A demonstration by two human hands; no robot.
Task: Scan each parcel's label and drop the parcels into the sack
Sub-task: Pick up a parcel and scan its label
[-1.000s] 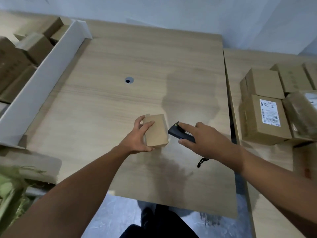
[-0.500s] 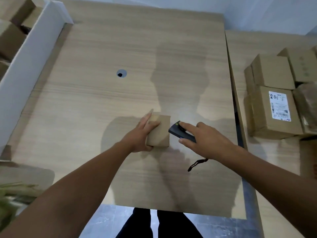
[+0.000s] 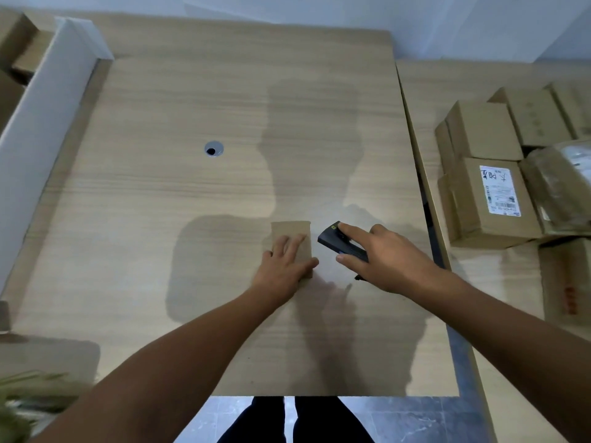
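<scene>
A small plain brown parcel (image 3: 291, 230) lies on the wooden table (image 3: 192, 219), near its front right. My left hand (image 3: 283, 270) holds it, fingers laid over its top and thumb hooked round its near right corner. No label shows on the visible face. Just to its right, my right hand (image 3: 387, 260) grips a black handheld scanner (image 3: 329, 238), index finger along its top, its nose pointing up-left past the parcel's far right corner. A blurred greenish thing (image 3: 19, 394) at the lower left edge cannot be identified.
Several brown parcels (image 3: 483, 129) are stacked on a side table at the right; one (image 3: 473, 206) shows a white label. A tall white bin wall (image 3: 41, 123) with more boxes behind it runs along the left. A cable hole (image 3: 213, 149) sits mid-table.
My left hand has turned the small parcel and shifted from its left side onto its top. The right hand stays beside it with the scanner. The camera has tilted downward.
</scene>
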